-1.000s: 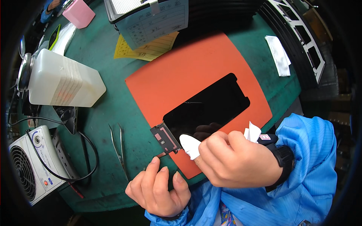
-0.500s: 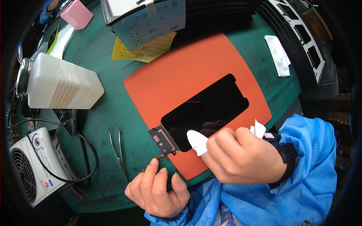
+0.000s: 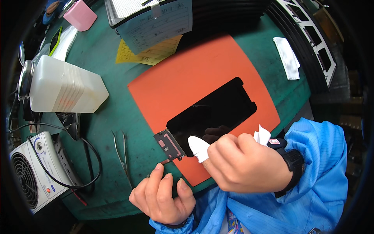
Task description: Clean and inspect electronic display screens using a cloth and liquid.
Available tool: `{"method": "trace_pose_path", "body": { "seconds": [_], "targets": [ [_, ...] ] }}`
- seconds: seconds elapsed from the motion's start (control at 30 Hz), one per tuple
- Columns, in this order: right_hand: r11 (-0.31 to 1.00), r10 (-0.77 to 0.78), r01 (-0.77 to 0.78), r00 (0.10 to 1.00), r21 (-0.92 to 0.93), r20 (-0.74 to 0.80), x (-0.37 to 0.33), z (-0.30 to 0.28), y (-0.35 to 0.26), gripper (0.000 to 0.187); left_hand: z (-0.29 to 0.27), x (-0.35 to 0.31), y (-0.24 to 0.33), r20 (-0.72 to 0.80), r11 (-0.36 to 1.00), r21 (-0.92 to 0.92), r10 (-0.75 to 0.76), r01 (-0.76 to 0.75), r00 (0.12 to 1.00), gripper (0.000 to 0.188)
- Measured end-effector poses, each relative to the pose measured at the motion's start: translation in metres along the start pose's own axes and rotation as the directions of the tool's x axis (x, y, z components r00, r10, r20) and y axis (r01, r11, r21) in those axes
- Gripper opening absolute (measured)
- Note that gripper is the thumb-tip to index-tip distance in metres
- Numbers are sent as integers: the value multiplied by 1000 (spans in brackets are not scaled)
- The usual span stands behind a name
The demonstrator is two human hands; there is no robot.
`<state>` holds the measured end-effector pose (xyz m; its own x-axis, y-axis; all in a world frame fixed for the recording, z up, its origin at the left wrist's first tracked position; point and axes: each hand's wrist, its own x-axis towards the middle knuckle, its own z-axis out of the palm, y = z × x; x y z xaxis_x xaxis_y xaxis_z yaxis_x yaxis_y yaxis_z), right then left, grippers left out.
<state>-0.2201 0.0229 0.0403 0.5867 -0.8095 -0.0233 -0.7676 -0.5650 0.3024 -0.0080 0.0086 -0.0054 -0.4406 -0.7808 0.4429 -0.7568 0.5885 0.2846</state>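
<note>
Work in hand: wiping the glass of a black phone screen (image 3: 216, 113) with a small white cloth (image 3: 198, 148).
Screen: lies flat, glass side up, on an orange mat (image 3: 183, 78) on the green table (image 3: 117, 113); its flat cable end (image 3: 169, 145) sticks out at the near-left corner.
Right hand (image 3: 243, 167): curled shut around the cloth, with the folded tip pressed on the near-left end of the glass and a loose end poking out behind the knuckles.
Left hand (image 3: 161, 197): loosely curled, holding nothing; its fingertips rest on the near edge of the mat just below the cable end, steadying it.
Done so far: I judge the wipe is under way at the near corner; the glass shows no obvious smears, though the dark reflection makes that hard to tell.
Left to do: probably the far end of the glass by the notch, which the cloth does not reach.
Nearby: tweezers (image 3: 120, 154) lie untouched left of the mat; a white plastic bottle (image 3: 64, 89) and a small fan (image 3: 33, 171) sit further left.
</note>
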Motion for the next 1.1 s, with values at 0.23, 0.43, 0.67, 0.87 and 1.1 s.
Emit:
{"method": "trace_pose_path", "body": {
  "seconds": [0.23,0.43,0.67,0.87,1.1],
  "targets": [
    [1000,-20,21,1000,16,-14,6,2,-7,17,2,2,1,-15,1000,-12,9,-9,1000,22],
    [1000,-17,17,1000,-10,23,7,-3,-5,17,1,1,-2,-10,1000,-7,16,-16,1000,23],
    [1000,-19,18,999,8,37,5,-6,-7,16,0,-1,-2,1,1000,-11,23,-23,1000,23],
    [1000,-19,19,999,1,43,6,-8,-5,18,0,-1,-3,-5,1000,-6,25,-25,1000,24],
    [999,-35,34,999,37,28,10,-5,-8,19,0,-1,-2,-8,999,-5,35,-36,999,24]
  ]
}}
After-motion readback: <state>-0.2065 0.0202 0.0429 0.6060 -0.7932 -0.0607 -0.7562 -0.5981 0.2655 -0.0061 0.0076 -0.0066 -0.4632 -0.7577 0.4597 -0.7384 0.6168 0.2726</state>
